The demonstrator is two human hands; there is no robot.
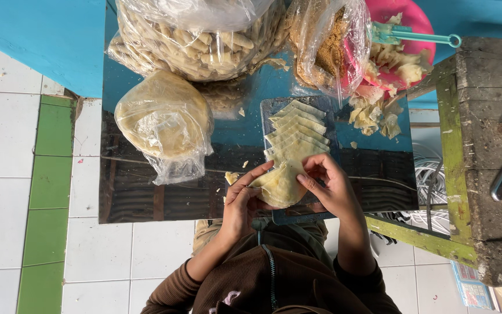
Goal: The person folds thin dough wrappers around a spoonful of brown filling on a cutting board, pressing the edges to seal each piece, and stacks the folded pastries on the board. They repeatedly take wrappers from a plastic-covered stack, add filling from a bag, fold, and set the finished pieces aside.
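— Why does the wrapper sit so near the table's front edge?

— Both hands work it there. The left hand [240, 200] cups the pale dough wrapper [279, 185] from below, fingers curled around it; the right hand [327, 187] pinches its upper rim shut.

— And the row behind?

— Cut wrappers [295, 132] overlap on a dark board [269, 110], within easy reach.

— Room to move?

— Little. Bags of rolls [196, 38], crumbs [325, 49] and flat sheets [162, 122] crowd the table [135, 197].

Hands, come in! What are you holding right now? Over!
Left hand and right hand both pinching one folded dough wrapper. Row of wrappers just beyond. Nothing blocking.
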